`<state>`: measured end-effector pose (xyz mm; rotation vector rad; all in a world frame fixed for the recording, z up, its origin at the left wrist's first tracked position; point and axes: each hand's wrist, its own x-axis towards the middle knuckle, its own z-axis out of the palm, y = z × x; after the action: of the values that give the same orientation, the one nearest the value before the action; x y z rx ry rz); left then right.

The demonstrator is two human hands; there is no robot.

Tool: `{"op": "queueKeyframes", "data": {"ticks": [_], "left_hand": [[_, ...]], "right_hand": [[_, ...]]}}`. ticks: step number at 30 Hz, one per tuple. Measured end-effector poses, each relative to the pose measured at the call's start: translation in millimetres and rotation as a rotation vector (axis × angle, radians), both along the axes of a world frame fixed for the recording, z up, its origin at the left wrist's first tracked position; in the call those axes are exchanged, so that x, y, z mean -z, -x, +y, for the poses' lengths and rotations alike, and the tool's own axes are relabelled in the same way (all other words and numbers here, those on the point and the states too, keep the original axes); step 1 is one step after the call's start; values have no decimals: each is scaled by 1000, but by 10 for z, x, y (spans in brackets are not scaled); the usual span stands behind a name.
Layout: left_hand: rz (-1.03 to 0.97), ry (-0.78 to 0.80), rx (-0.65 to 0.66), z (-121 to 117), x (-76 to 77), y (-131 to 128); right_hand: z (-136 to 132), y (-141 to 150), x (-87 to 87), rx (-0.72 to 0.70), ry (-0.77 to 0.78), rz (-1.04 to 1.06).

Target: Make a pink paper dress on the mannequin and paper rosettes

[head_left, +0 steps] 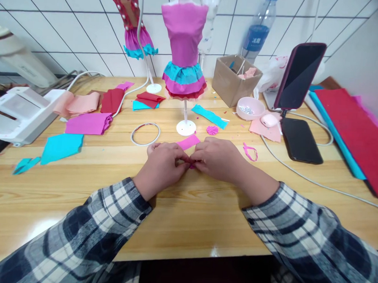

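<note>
My left hand (167, 163) and my right hand (216, 157) meet at the middle of the wooden table, fingertips pinched together. Between them shows a small bit of magenta crepe paper (192, 166), mostly hidden by the fingers. Just beyond the hands lies a flat pink paper strip (188, 142). A round pleated magenta rosette (212, 130) rests behind my right hand. Farther back stands a small dress form in a magenta, blue and red paper dress (184, 35), on a white round base (186, 128). A silvery ring (145, 134) lies behind my left hand.
Folded crepe papers lie left, including magenta (89, 123) and blue (62, 149) pieces. At the back right are a cardboard box (232, 82), a pink bowl (250, 109) and a propped phone (300, 75). A black phone-like slab (304, 140) and a cable (313, 180) lie right.
</note>
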<state>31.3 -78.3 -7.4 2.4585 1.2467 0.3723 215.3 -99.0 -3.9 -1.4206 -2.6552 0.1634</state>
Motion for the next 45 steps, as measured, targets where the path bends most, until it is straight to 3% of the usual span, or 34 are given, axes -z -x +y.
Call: {"op": "queueKeyframes", "data": {"ticks": [7, 11, 13, 18, 27, 31, 35, 39, 45], "left_hand": [[-78, 21, 43, 37, 81, 30], [-343, 94, -14, 52, 25, 91], [-487, 108, -10, 39, -36, 122], [-577, 161, 58, -25, -99, 132], [-773, 449, -153, -75, -24, 92], [-927, 591, -238, -76, 3, 96], [-934, 714, -307, -84, 18, 91], [-907, 740, -276, -91, 9, 88], [-878, 717, -223, -107, -15, 74]], "right_hand": [[12, -17, 22, -14, 54, 77], [-16, -39, 24, 133, 75, 359], [-24, -40, 21, 250, 189, 621], [-53, 3, 38, 397, 728, 1082], [-98, 59, 84, 427, 921, 1217], [-81, 45, 76, 429, 883, 1298], [-126, 88, 45, 363, 710, 1189], [-169, 135, 40, 398, 525, 1050], [-130, 125, 79, 439, 519, 1179]]}}
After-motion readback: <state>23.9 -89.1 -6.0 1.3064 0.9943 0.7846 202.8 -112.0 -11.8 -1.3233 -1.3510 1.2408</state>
